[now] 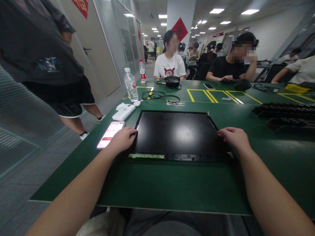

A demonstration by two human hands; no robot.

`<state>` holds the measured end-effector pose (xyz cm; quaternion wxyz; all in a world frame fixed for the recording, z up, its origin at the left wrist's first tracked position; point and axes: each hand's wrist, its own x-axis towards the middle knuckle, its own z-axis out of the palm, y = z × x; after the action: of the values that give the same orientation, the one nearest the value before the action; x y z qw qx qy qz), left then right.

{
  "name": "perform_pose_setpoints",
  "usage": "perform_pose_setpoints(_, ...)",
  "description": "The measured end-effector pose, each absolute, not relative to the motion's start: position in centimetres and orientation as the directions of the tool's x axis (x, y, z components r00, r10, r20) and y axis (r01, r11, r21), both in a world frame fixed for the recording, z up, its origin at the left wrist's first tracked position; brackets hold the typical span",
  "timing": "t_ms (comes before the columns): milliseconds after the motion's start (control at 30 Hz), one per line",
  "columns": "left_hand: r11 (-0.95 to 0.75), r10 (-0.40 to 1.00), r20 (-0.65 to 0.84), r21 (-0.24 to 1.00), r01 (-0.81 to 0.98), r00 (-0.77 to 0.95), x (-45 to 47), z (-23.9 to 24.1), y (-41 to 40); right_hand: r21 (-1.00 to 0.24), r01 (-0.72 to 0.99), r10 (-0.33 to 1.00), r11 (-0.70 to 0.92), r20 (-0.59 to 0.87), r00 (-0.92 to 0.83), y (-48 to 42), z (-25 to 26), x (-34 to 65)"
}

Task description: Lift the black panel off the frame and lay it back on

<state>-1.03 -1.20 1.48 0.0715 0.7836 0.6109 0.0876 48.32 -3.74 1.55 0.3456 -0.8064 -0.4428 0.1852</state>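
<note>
A black display panel (169, 132) lies flat on the green table in front of me, its dark screen facing up. A green circuit strip (146, 156) shows along the left part of its near edge. At the panel's left edge, my left hand (124, 137) pinches the rim with fingers closed. Opposite it, my right hand (233, 136) grips the right edge the same way, thumb and fingers together. The undersides of the fingers are hidden on both sides. Just left of my left hand lies a phone (110, 133) with a lit screen.
A white power bank (123, 112), a water bottle (131, 86) and black cables (154, 95) lie beyond the panel. Dark slotted parts (285, 109) sit at the right. Two people (169, 64) sit across the green table (177, 186); another person (49, 55) stands at the left.
</note>
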Motion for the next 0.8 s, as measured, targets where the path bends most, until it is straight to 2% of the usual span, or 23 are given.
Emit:
perform_pose_setpoints(300, -0.229, 0.973, 0.101, 0.268, 0.936, 0.209, -0.6, 1.1, -1.5, -0.765, 0.526, 0.847, -0.371, -0.046, 0.529, -3.6, 1.2, 48.4)
perform_pose_setpoints(433, -0.188, 0.981, 0.100, 0.233, 0.954, 0.169, -0.4, 0.9, -1.6, -0.730, 0.587, 0.852, -0.350, 0.013, 0.524, -3.6, 1.2, 48.5)
perform_pose_setpoints(633, -0.186, 0.981, 0.089, 0.174, 0.967, 0.173, -0.5, 0.6, -1.4, -0.793, 0.510, 0.828, -0.334, 0.012, 0.561, -3.7, 1.1, 49.1)
perform_pose_setpoints(800, -0.182, 0.982, 0.083, 0.174, 0.968, 0.170, -0.6, 0.7, -1.2, -0.664, 0.638, 0.807, -0.390, 0.088, 0.585, -3.1, 0.3, 50.1)
